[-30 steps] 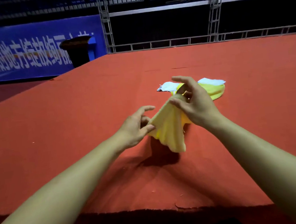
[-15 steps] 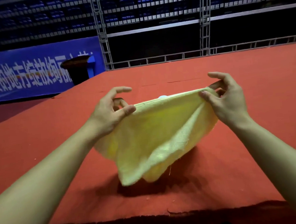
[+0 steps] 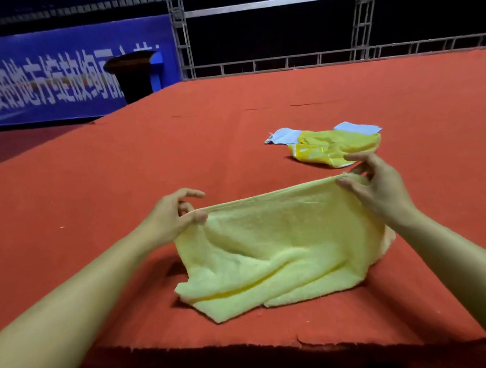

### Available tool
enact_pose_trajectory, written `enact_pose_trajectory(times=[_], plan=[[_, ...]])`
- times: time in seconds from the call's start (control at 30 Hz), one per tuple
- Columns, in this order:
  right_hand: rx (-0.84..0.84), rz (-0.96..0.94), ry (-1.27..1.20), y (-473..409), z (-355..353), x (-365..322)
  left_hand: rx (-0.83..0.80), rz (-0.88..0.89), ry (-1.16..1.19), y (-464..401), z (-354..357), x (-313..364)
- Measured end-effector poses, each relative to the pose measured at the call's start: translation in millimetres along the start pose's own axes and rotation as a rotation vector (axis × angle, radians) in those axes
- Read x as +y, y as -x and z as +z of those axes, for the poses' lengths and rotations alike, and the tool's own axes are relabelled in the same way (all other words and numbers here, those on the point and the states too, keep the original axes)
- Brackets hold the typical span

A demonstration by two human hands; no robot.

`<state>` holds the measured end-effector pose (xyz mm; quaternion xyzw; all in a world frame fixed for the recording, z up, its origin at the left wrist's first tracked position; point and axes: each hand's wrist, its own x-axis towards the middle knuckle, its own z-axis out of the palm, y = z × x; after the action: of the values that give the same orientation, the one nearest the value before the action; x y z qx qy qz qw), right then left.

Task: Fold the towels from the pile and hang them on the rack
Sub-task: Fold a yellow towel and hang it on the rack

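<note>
2 hands hold 1 pale yellow towel [image 3: 274,240] by its far edge, stretched between them near the front of the red table [image 3: 114,173]. The left hand [image 3: 170,218] has its grip clamped on the left corner, thumb against fingers; the right hand [image 3: 377,187] has its grip clamped on the right corner. The towel's lower part lies crumpled on the table. Farther off to the right lies the pile [image 3: 333,144], a brighter yellow towel over light blue cloth. A blue banner [image 3: 44,72] stands far left.
</note>
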<state>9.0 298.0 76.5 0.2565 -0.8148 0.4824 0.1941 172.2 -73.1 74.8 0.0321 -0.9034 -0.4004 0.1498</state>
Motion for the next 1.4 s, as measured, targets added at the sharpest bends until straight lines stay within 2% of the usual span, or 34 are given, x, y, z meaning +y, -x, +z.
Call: enact_pose_trajectory(times=[0.23,0.53,0.73,0.83,0.9,1.03,1.13,1.23,1.33,1.4], plan=[[-0.193,0.075,0.108,-76,70,26,-0.051,-0.155,0.058,-79,-30,-55],[-0.374,0.178,0.332,-151,181,102,0.048,-0.244,-0.076,-190,-10,-163],[-0.322,0.157,0.556,-172,216,109,0.212,-0.26,-0.22,-225,-6,-191],[-0.316,0.1,0.696,-160,220,88,0.3,-0.228,-0.281,-205,2,-184],[-0.321,0.04,0.632,-137,217,62,0.336,-0.205,-0.256,-174,6,-170],[-0.408,-0.031,0.307,-61,201,2,0.289,-0.191,-0.147,-92,12,-120],[-0.425,-0.079,0.171,-5,187,-28,0.287,-0.207,-0.105,-29,20,-84],[-0.407,-0.087,0.114,38,175,-45,0.219,-0.216,-0.173,25,30,-64],[-0.371,-0.104,0.107,66,167,-47,0.099,-0.263,-0.365,57,40,-64],[-0.371,-0.113,0.152,77,165,-44,0.138,-0.268,-0.367,64,45,-68]])
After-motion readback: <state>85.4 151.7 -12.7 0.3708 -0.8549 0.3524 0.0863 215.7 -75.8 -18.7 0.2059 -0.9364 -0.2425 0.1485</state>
